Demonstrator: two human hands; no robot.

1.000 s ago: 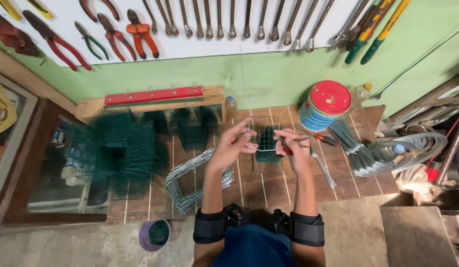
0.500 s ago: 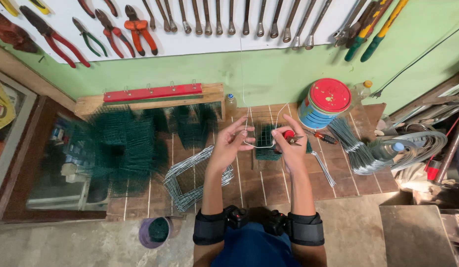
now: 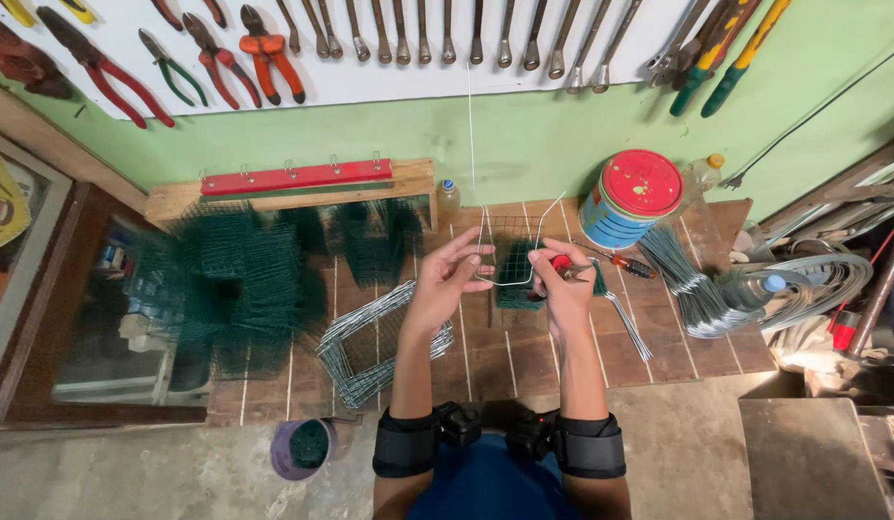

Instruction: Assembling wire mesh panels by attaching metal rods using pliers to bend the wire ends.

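My left hand [image 3: 450,280] pinches a thin bent steel wire [image 3: 483,223] whose long end stands up towards the wall. My right hand [image 3: 563,285] grips red-handled pliers [image 3: 560,265] at the wire's other side. Both hands hover over a small green mesh piece [image 3: 516,273] lying on the tiled wooden bench [image 3: 485,361]. Beside my left hand lies a stack of bent grey wire frames [image 3: 365,347].
A pile of green wire mesh [image 3: 240,279] covers the bench's left. A blue tin with a red lid [image 3: 630,197], a screwdriver [image 3: 620,262], bundled wires [image 3: 692,289], a wire coil [image 3: 817,284] lie right. Pliers and wrenches [image 3: 399,34] hang above. A purple cup [image 3: 304,448] sits below.
The hands have lifted slightly and drawn the wire into a wider bend; its long end now stands up towards the wall.
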